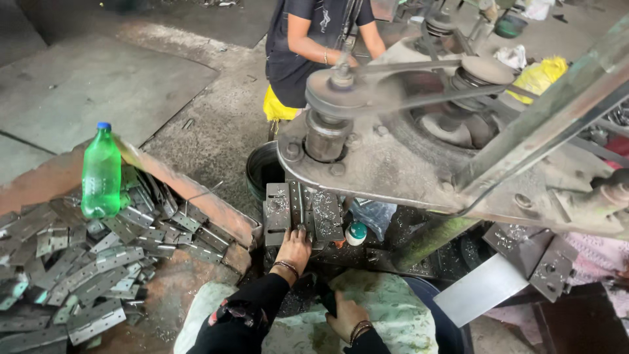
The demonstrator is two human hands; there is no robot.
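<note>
Rusty tray [216,210] holds metal hinges [98,262]; left hand [293,251] fingers press the die block [301,213], right hand [346,316] fingers curled, grip unclear

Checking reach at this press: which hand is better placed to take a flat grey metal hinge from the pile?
Probably left. The left hand touches the grey steel die block, nearer the hinge pile; the right hand lies farther away on the pale green cloth.

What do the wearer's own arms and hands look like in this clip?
Both arms are in black long sleeves. The left hand is bare, with thin bangles at the wrist. The right hand is bare too, with dark bangles at its wrist. No gloves or rings can be made out.
</note>
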